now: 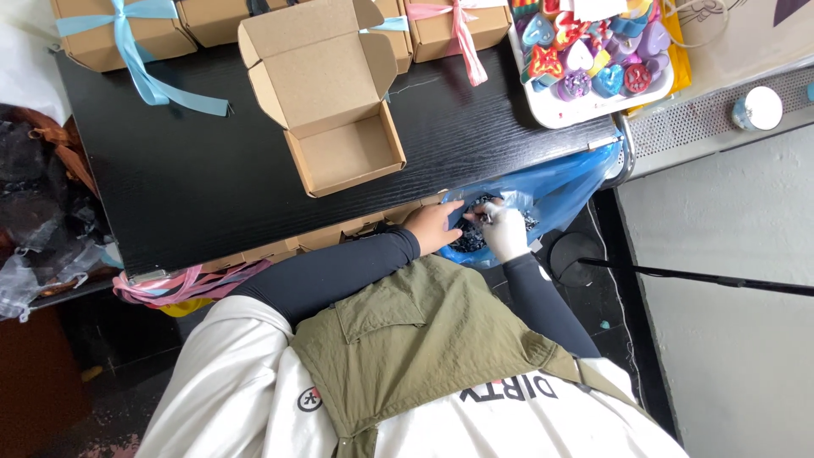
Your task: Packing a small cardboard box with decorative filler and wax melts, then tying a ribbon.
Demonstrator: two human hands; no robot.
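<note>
Both hands deep in crinkly blue plastic bag (pixel 551 191) at black surface (pixel 195 178) edge. Left hand (pixel 434 227) and right hand (pixel 502 227) pinch dark shredded filler (pixel 471 239). Open brown cardboard box (pixel 335 110) empty, unfilled.

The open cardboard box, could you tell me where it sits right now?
The open cardboard box sits mid-table on the black table, above both hands.
</note>
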